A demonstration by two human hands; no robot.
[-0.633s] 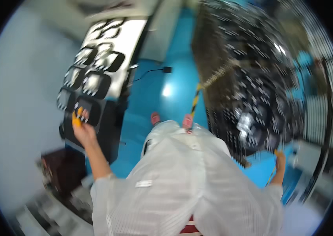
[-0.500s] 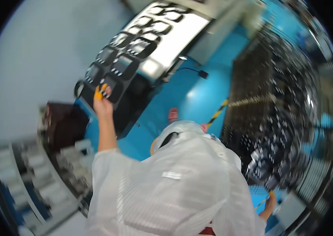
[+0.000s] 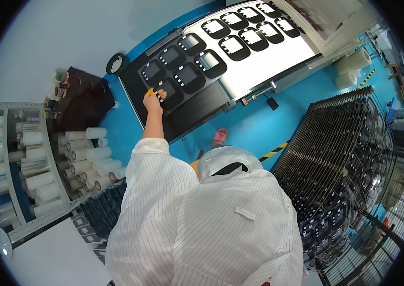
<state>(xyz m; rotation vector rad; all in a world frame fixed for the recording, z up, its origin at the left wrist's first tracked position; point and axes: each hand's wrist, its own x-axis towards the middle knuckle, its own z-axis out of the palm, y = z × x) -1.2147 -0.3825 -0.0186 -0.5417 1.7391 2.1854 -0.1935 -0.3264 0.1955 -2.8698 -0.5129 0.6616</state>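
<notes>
A long clear sheet (image 3: pixel 217 87) printed with two rows of black rounded frames lies on the table, partly on its black end and partly over a glowing white surface. My left hand (image 3: pixel 153 100), with orange finger covers, is at the sheet's near left end. Its fingers are closed on the sheet's edge, beside the last black frame (image 3: pixel 169 93). My right hand is out of sight, hidden past the white striped coat (image 3: pixel 230 214) at the lower right.
A wire rack (image 3: pixel 326 143) packed with black-framed panels stands on the right. White rolls (image 3: pixel 87 155) fill shelving (image 3: pixel 44 143) at the left, near a dark cabinet (image 3: pixel 85 97). A round bin (image 3: pixel 115 64) stands beyond the table's black end (image 3: pixel 132 90). Yellow-black tape (image 3: pixel 274 151) marks the blue floor.
The view has swung, so the table now lies more sideways and the picture is sharper. My left hand stays at the sheet's end. My right hand, visible at the lower right earlier, has left view.
</notes>
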